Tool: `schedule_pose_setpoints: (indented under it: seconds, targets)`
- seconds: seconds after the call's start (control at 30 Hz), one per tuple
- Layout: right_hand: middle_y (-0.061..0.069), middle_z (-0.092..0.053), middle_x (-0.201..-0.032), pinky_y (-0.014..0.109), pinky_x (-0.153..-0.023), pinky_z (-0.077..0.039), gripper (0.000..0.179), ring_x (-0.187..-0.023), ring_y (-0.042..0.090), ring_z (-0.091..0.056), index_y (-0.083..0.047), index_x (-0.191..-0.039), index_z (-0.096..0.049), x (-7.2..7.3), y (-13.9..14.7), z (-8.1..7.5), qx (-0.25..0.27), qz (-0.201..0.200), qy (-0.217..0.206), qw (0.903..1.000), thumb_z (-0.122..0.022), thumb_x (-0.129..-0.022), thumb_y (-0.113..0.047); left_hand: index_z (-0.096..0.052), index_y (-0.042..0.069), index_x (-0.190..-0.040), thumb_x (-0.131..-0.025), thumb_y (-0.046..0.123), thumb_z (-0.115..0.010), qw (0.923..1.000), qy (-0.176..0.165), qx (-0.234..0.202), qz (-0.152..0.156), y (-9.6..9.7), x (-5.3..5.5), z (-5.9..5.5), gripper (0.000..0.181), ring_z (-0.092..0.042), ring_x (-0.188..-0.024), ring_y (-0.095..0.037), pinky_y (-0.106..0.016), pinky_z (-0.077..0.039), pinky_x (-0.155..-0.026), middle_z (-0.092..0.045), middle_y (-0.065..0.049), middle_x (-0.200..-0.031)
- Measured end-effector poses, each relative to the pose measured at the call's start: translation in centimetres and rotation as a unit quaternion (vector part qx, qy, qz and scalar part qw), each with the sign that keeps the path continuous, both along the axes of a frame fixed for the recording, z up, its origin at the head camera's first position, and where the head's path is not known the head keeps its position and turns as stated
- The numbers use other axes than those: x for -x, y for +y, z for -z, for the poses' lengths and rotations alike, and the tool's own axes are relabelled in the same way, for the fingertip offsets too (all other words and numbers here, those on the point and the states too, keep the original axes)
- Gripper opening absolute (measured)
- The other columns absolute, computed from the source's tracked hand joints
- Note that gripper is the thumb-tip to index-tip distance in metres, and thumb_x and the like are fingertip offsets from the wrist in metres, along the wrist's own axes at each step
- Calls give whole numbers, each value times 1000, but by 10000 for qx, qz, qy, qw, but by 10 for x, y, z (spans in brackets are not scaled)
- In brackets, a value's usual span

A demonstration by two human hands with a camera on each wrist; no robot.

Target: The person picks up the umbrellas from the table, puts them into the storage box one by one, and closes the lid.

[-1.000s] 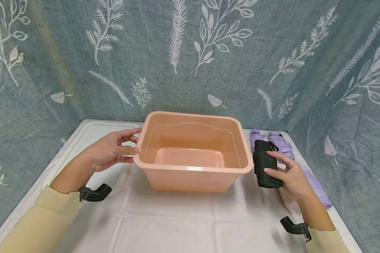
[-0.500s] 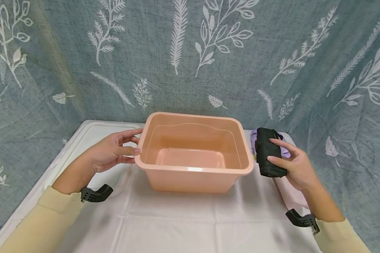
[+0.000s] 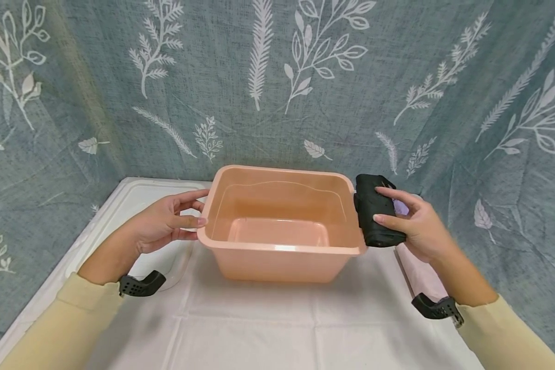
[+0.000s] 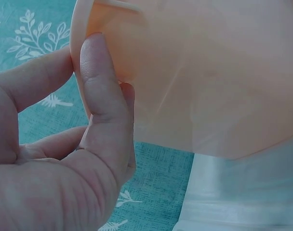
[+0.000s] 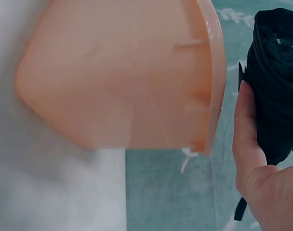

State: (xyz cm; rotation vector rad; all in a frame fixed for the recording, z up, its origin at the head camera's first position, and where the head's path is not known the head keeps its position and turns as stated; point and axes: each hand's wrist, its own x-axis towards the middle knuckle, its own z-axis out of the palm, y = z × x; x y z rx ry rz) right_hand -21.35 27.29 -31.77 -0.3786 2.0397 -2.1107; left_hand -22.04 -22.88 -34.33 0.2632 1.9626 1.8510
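Note:
An orange-pink plastic tub [image 3: 268, 267] stands upright on the white-covered table, with a bare floor inside. At its left end my left hand [image 3: 159, 223] pinches the rim, thumb outside and index finger behind the lip, as the left wrist view shows. My right hand [image 3: 418, 226] holds a black folded umbrella [image 3: 372, 218] between thumb and fingers. In the head view this umbrella overlaps the tub's right rim. The right wrist view shows pleated black fabric [image 5: 276, 86] beside the rim, with a small strap [image 5: 240, 210] hanging below.
Behind my right hand a bit of a lavender bundle [image 3: 400, 207] shows. A pale pink item [image 3: 421, 275] lies under that forearm. Flat on the table at the left is a whitish lid [image 3: 143, 192]. Leaf-patterned blue-green cloth [image 3: 203, 72] hangs behind and at both sides.
My right hand has raised the black umbrella from among the lavender things and brought it left to the tub's right rim. My left hand keeps its hold on the tub.

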Motion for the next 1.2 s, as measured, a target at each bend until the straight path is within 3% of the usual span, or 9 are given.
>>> schedule_pose_setpoints:
  seconds: [0.33, 0.47, 0.67, 1.03, 1.2]
  targets:
    - [19, -16, -169, 35, -79, -64, 64, -103, 18, -74, -9, -151, -49, 11, -32, -18, -255, 185, -241, 9992, -72, -92, 2, -21, 12, -165, -96, 2, -69, 10000, 2, -3, -35, 0, -1, -1, 85, -71, -92, -13, -30, -63, -80, -54, -5, -121]
    - [16, -18, -169, 35, -80, -64, 62, -107, 17, -72, -10, -149, -51, 16, -42, -23, -368, 135, -256, 9989, -73, -92, 1, -21, 12, -165, -95, 2, -69, 10000, 13, -19, -43, 0, -1, -1, 84, -71, -93, -13, -30, -63, -80, -54, -5, -121]
    - [17, -24, -167, 35, -79, -65, 64, -100, 20, -75, -9, -150, -49, 23, -58, -28, -372, -33, -342, 9987, -72, -92, 3, -21, 11, -165, -95, 2, -68, 10000, 29, -38, -44, 0, -1, 0, 85, -71, -92, -13, -30, -63, -81, -55, -4, -120]
    - [2, -16, -171, 36, -86, -63, 67, -117, 21, -67, -14, -150, -52, 36, -87, -37, -575, -107, -631, 9963, -76, -90, 2, -22, 10, -164, -95, 2, -68, 10000, 52, -2, -35, 0, -1, 1, 84, -71, -92, -13, -31, -63, -80, -56, -1, -118]
    - [1, -27, -167, 32, -85, -63, 66, -120, 21, -64, -13, -148, -54, 44, -98, -41, -726, -259, -588, 9953, -76, -89, 3, -21, 10, -164, -95, 2, -69, 10000, 83, -5, -21, -1, 0, 2, 84, -71, -94, -13, -31, -63, -81, -56, -1, -118]
